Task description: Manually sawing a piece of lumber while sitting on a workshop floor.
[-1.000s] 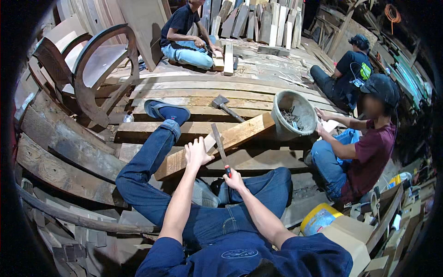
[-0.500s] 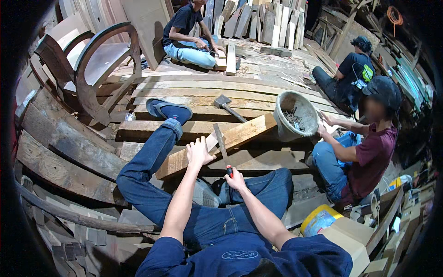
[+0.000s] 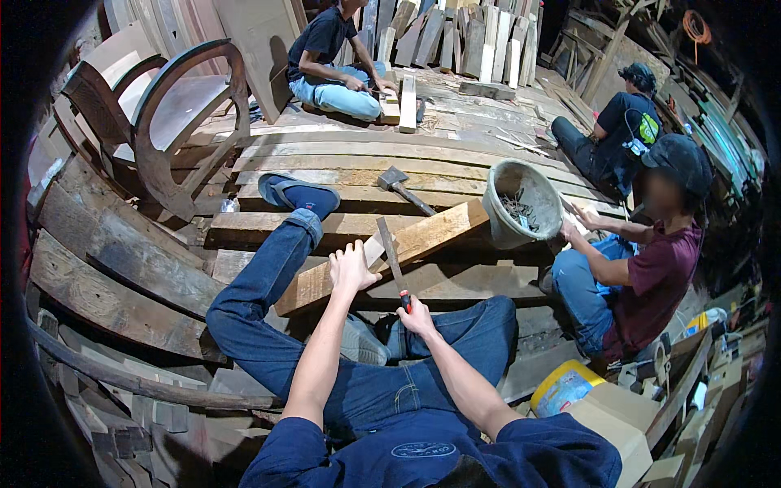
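My right hand (image 3: 419,320) is closed around the red and black handle of a file (image 3: 390,255). The file's flat grey blade points away from me and lies along a small pale piece of wood (image 3: 374,248). That piece rests on a thick wooden beam (image 3: 435,231), which slants up to the right between my legs. My left hand (image 3: 351,269) grips the pale piece from above and presses it against the beam; its near end is hidden under my fingers. Beyond the beam lies a hammer (image 3: 405,191) with a blocky head.
A grey bucket (image 3: 494,226) holding nails or metal bits stands by the beam's far end. Beside it sits a person in a maroon shirt (image 3: 663,259); two others sit farther off. A wooden chair (image 3: 236,89) is at far left, a yellow bucket (image 3: 561,382) at near right.
My hands, the file and the pale piece stay almost in place. The maroon-shirted person's hand beside the grey bucket has shifted slightly.
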`<state>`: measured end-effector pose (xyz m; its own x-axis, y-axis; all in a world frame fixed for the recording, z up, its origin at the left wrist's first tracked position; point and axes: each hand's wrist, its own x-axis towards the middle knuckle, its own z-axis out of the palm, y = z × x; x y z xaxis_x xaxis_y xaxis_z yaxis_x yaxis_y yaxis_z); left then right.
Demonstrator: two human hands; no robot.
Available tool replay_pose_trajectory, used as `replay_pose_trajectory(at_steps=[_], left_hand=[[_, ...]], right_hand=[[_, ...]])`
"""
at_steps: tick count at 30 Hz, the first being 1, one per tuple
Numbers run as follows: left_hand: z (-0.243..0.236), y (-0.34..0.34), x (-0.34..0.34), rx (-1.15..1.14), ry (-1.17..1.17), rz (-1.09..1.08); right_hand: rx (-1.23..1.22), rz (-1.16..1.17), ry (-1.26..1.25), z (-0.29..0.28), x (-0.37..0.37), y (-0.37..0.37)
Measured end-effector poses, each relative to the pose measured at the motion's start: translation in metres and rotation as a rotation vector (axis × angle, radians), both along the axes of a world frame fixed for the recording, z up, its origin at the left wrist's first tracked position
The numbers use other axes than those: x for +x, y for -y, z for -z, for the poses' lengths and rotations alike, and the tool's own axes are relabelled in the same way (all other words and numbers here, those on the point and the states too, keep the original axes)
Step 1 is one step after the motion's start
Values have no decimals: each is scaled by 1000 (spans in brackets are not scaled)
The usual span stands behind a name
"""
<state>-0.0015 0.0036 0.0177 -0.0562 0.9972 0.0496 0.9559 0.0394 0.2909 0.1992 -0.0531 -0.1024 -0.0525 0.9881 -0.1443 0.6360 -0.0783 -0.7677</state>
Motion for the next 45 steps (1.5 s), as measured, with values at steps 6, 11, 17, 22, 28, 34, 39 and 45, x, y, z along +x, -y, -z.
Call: replay_pose_trajectory(at_steps=[6,11,17,22,28,34,39,45], left_hand=[[1,0,-1,13,12,11],[0,0,0,6,6,8],[1,-1,-1,-10,4,-3],[-1,-1,0,-30,8,-13],[-4,-1,0,-61,21,-12],[7,3,-1,14,24,-35],[5,-2,5,-5,37,-19],[4,5,-3,-23,-7,-46]], right_hand=[[-23,-20,34,5,2,-1],[-36,4,30,7,2,-2],[4,16,50,1,0,-1],[-12,4,30,-8,1,-1],[195,-43,24,-22,2,9],[128,-80,281,-88,-27,11],[205,-71,391,-105,-42,-36],[141,-77,433,-83,-14,53]])
